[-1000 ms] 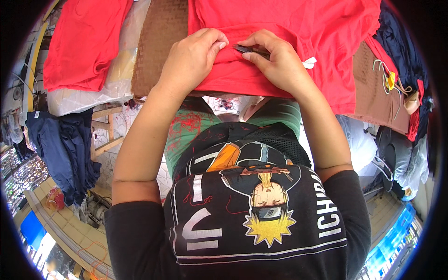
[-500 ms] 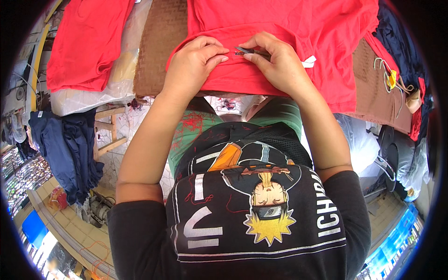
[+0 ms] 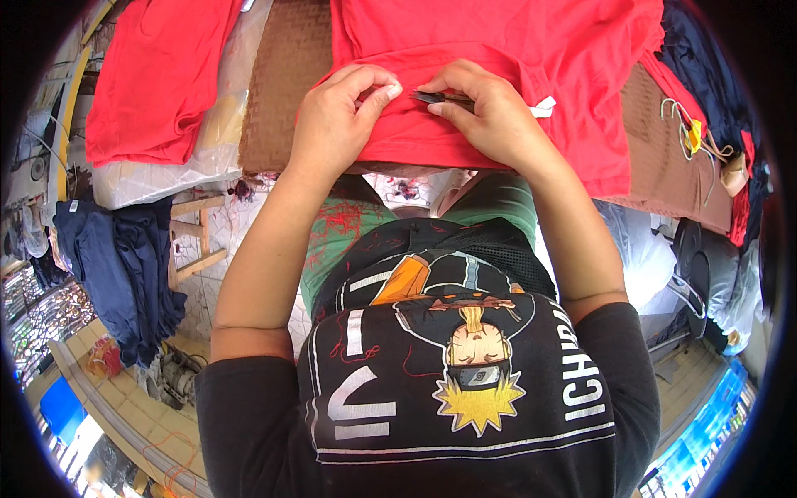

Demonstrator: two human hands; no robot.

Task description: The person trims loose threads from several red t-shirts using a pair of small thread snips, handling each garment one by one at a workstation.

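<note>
A red garment (image 3: 432,29) is spread over the brown-covered work surface in front of me, with a small white tag (image 3: 544,107) on its right part. My right hand (image 3: 494,112) rests on the cloth, shut on small dark thread snips (image 3: 430,97) whose tips point left. Just left of those tips, my left hand (image 3: 336,120) is closed in a pinch, thumb against forefinger. Whatever may be between these fingertips is too small to make out. A narrow gap of red cloth lies between the two hands.
Another red garment (image 3: 154,83) lies on a plastic-wrapped stack at the left. Below it hangs navy clothing (image 3: 116,274) beside a wooden frame (image 3: 199,236). At the right are navy cloth (image 3: 706,75), a yellow piece with cords (image 3: 695,137) and clear plastic bags (image 3: 639,257).
My left hand's fingertips have drawn slightly left from the snips, the thumb rising to the forefinger. The snips have turned a little in my right hand, and the garment has shifted slightly left.
</note>
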